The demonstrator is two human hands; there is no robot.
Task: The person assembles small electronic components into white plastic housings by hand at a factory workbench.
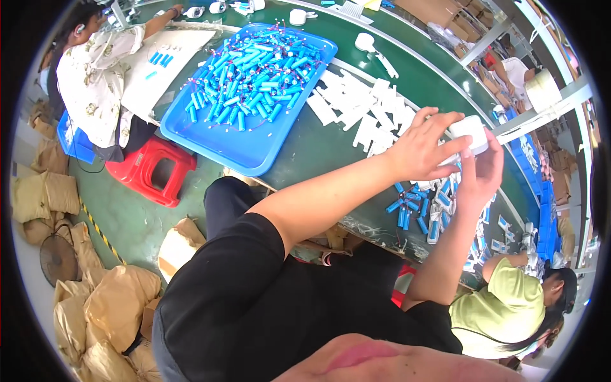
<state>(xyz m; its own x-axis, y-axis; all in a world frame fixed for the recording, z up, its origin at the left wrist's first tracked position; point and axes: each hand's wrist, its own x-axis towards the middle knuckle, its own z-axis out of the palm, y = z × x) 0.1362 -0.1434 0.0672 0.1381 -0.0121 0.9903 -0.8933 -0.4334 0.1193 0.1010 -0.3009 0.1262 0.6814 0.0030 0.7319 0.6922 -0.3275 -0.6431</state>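
Above the green work table [299, 162], both my hands are raised and closed on a white rounded plastic housing [470, 132]. My left hand [423, 148] reaches over it from the left, its fingers across the near side. My right hand [482, 170] grips it from the right and below, thumb against it. Part of the housing is hidden by the fingers. Beneath my hands lie loose blue battery cells [407, 209] and white casings with blue cells in them [438, 224]. White plastic pieces [356, 105] are heaped just left of my hands.
A big blue tray [213, 137] piled with wired blue cells [254, 76] stands at the left. Behind it runs a green conveyor [420, 83] carrying white handled devices [375, 54]. Co-workers sit at far left [95, 83] and lower right [499, 305]. A red stool [153, 169] is on the floor.
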